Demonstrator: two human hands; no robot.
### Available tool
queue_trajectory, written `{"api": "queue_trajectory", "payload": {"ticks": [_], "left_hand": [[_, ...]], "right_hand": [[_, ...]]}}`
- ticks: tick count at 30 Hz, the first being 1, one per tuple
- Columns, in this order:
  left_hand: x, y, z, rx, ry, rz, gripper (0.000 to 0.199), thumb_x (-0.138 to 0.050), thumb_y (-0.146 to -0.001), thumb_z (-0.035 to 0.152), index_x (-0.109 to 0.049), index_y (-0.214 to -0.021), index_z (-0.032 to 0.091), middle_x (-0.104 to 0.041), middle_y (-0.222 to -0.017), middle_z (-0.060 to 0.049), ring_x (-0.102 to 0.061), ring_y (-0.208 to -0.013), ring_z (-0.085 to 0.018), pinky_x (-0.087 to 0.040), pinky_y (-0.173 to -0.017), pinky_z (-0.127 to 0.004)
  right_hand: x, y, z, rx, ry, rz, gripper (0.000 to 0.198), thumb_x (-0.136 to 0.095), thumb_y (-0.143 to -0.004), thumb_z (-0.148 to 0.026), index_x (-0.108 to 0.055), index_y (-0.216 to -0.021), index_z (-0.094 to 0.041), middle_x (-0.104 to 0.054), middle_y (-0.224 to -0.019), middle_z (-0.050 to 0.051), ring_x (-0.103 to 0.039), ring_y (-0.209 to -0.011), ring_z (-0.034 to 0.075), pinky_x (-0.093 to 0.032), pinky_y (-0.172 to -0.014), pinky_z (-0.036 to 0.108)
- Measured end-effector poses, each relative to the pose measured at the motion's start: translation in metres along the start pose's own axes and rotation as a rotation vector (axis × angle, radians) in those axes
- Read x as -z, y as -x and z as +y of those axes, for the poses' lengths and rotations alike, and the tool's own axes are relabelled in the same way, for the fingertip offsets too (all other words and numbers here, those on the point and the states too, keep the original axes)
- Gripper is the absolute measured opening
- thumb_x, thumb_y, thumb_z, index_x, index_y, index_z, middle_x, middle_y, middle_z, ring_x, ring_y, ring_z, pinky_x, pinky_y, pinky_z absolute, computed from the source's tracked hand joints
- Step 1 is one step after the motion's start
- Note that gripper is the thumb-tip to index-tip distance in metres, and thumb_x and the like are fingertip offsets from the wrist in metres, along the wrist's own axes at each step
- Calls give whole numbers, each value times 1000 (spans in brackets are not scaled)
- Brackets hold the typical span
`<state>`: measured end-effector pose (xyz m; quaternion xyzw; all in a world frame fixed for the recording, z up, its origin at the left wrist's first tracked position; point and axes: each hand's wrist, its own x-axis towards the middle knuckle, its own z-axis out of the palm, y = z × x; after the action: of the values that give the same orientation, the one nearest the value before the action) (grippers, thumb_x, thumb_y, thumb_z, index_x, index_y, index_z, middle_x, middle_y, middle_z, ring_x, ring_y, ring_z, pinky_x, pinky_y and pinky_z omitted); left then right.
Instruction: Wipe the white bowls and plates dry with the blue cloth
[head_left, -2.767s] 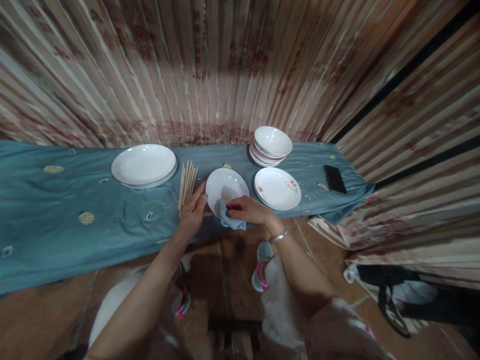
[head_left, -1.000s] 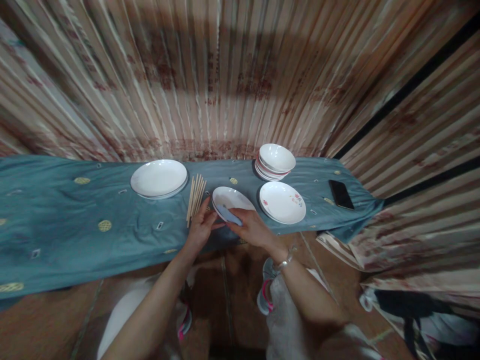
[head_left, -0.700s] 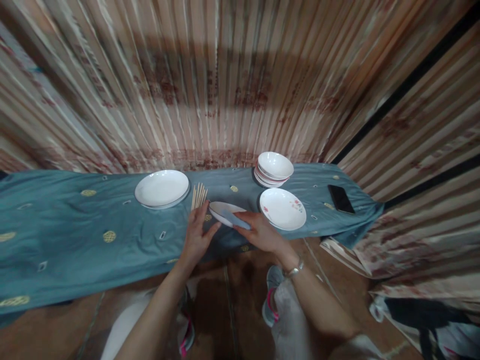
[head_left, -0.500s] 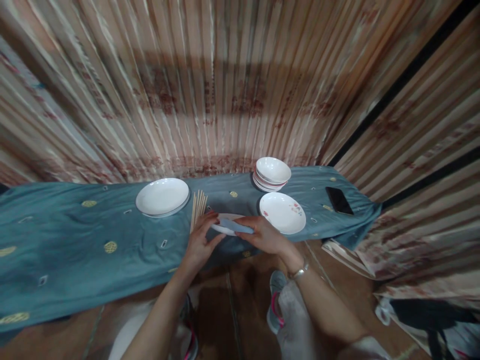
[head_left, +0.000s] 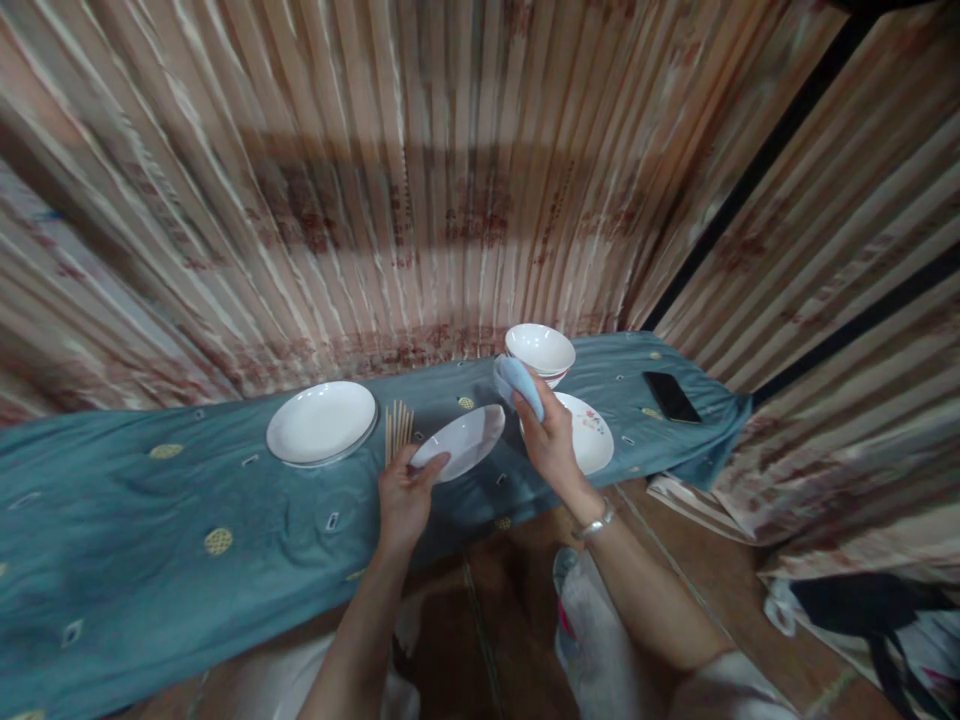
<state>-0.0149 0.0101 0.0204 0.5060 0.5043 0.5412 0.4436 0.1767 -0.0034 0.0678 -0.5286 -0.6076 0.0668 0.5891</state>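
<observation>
My left hand (head_left: 407, 490) grips a white plate (head_left: 466, 442) by its left edge, thumb on top, and the plate is tilted above the table. Folded in my right hand (head_left: 551, 435) is a light blue cloth (head_left: 517, 385), held up apart from the plate. Just beyond my left fingers lies a bundle of wooden chopsticks (head_left: 399, 425). Partly behind my right hand is a white plate with a flower pattern (head_left: 594, 435). Past the cloth stands a stack of white bowls (head_left: 541, 348).
Stacked white plates (head_left: 322, 422) sit left of the chopsticks. A black phone (head_left: 671, 397) lies at the right on the blue-green tablecloth (head_left: 277, 530). Pleated curtains (head_left: 420, 200) hang behind the table, and dark poles (head_left: 757, 190) cross them at the right.
My right hand with the cloth has lifted off the plate, up and to the right. My left hand still holds the plate, now tilted with its right side higher.
</observation>
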Motion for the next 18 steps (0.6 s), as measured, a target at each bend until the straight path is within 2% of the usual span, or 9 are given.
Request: {"api": "queue_trajectory", "payload": {"ticks": [2, 4, 6, 8, 10, 12, 15, 18], "left_hand": [[-1, -2, -3, 50, 95, 14, 28, -80, -60, 40, -66, -65, 17, -60, -57, 3, -52, -55, -12, -42, -54, -23], [-3, -3, -7, 90, 209, 13, 28, -80, -60, 39, -68, -71, 16, -64, -62, 3, -55, -57, -13, -46, -57, -25], [-4, -3, -12, 91, 314, 4, 29, -81, -58, 36, -70, -77, 17, -70, -71, 1, -62, -65, -16, -51, -64, -27], [-4, -3, -15, 68, 385, -3, 31, -81, -57, 30, -72, -84, 19, -74, -85, -2, -67, -83, -20, -54, -76, -30], [-3, -2, -15, 68, 416, 1, 32, -79, -60, 29, -74, -90, 20, -76, -98, -4, -67, -101, -24, -53, -89, -33], [-1, -2, -14, 102, 422, 14, 30, -77, -66, 34, -74, -92, 20, -76, -104, -6, -65, -109, -26, -50, -95, -34], [-1, -2, -14, 142, 428, 24, 35, -77, -68, 43, -74, -92, 18, -76, -105, -8, -66, -109, -26, -51, -96, -36], [-4, -4, -15, 164, 469, 30, 42, -79, -66, 47, -74, -95, 17, -75, -108, -10, -67, -108, -26, -52, -94, -37]], "right_hand": [[-8, 9, -4, 157, 108, -110, 46, -40, -98, -24, -49, -143, -22, -48, -151, 10, -42, -142, 23, -34, -118, 45], [-22, 21, -9, 296, 224, -285, 51, -40, -97, -20, -43, -148, -20, -37, -158, 12, -29, -149, 23, -31, -120, 46], [-39, 33, -12, 406, 333, -402, 51, -45, -97, -24, -44, -147, -14, -34, -158, 17, -16, -153, 28, -27, -121, 50], [-54, 42, -13, 436, 420, -440, 53, -49, -97, -32, -44, -147, -15, -33, -159, 18, -12, -153, 31, -22, -121, 56], [-63, 46, -12, 453, 447, -458, 58, -50, -97, -42, -42, -148, -17, -32, -160, 17, -12, -153, 31, -20, -121, 58], [-66, 46, -11, 455, 452, -450, 57, -48, -98, -43, -42, -148, -17, -33, -160, 15, -14, -153, 30, -18, -121, 57], [-65, 43, -8, 429, 465, -413, 48, -42, -100, -31, -45, -147, -19, -41, -156, 13, -21, -151, 27, -17, -121, 55], [-64, 41, -5, 383, 476, -392, 48, -41, -99, -23, -45, -147, -24, -44, -154, 11, -25, -150, 26, -16, -121, 54]]}}
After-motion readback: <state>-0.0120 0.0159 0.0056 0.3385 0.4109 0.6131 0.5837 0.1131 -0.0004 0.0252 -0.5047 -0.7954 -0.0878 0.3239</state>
